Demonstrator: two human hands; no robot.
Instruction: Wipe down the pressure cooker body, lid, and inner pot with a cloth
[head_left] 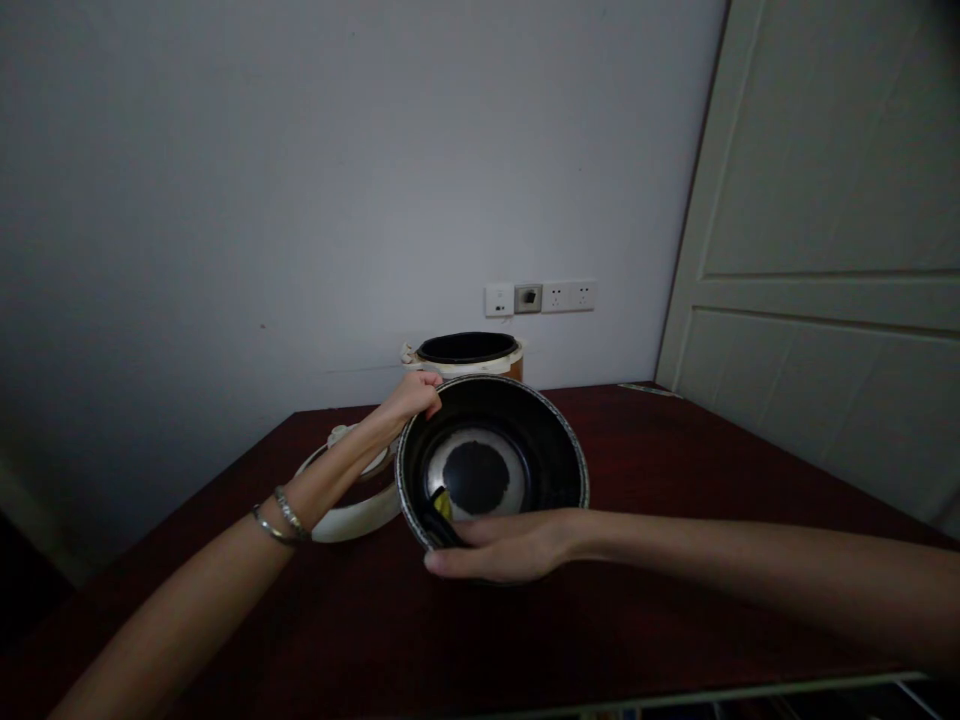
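A dark cooking pot (544, 440), looking like a rice cooker's inner pot, is tilted with its mouth toward me; its bottom has a pale ring round a dark patch. My left hand (417, 392) is closed on the upper left rim. At the lower left rim, my right hand (510, 548) has its fingers inside the pot and its thumb outside. Those fingers hold a yellow-and-black sponge-like pad (442, 503) against the inner wall. The hand partly hides the pad, so its exact kind is unclear.
Behind the pot stands a round cooker body (514, 362) with a dark opening. A white-rimmed lid (352, 520) lies to the left, partly behind my left forearm. The dark red table (637, 450) meets a wall with sockets (568, 296); a pale door (817, 380) is at right.
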